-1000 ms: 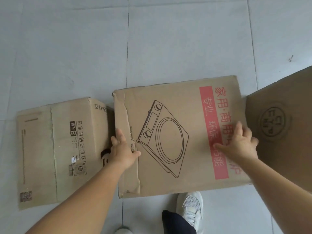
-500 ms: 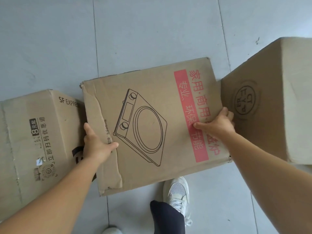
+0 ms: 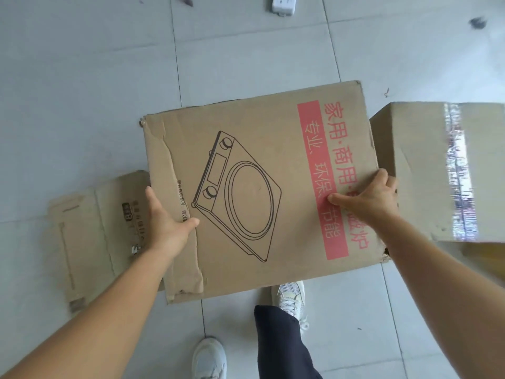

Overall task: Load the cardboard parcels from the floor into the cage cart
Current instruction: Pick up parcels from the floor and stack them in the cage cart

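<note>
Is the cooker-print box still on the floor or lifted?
Lifted: both hands, left and right, grip the cooker-print box, and its near edge overhangs the shoe.

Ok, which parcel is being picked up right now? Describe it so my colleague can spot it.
On the grey tiled floor three cardboard boxes sit in a row; it is the middle box, between a flattened printed box and a taped box. The left hand and right hand grip its sides. Only it bears a cooktop line drawing and a red band of characters.
</note>
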`<state>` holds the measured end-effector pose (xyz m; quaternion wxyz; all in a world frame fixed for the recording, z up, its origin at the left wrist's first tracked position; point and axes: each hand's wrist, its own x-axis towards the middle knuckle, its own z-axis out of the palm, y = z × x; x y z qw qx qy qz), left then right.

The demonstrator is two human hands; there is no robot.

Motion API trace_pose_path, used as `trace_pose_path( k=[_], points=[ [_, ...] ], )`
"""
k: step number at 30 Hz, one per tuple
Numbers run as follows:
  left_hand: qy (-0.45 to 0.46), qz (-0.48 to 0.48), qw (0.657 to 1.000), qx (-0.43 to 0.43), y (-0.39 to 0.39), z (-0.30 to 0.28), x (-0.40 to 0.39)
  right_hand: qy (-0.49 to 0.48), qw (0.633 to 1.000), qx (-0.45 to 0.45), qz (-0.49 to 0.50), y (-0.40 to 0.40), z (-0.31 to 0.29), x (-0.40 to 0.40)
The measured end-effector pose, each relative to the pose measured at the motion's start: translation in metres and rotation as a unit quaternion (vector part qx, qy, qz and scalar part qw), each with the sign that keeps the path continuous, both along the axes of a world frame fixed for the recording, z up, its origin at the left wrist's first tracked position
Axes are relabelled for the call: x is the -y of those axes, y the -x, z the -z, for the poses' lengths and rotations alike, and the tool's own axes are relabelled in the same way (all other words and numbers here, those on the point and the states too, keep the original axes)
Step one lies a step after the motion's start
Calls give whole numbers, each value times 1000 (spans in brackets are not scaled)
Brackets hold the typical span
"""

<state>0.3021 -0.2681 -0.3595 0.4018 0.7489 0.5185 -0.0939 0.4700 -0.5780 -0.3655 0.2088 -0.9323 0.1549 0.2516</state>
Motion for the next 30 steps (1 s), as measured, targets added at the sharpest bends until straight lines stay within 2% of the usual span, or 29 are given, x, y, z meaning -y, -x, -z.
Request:
trace_pose_path(
  k=[9, 16, 22, 30],
  points=[
    [-66, 63, 995, 48, -23, -192, -14, -21, 998, 59, 24, 8, -187, 2],
    [-77, 138, 980, 117, -18, -316, -5, -32, 987, 131, 86, 58, -314, 30],
    [-74, 214, 959, 173, -4, -400, 18, -30, 969, 179, 166, 123, -405, 65],
    [-65, 311, 917, 241, 8, -477, 83, -11, 938, 233, 258, 217, -493, 136]
  ],
)
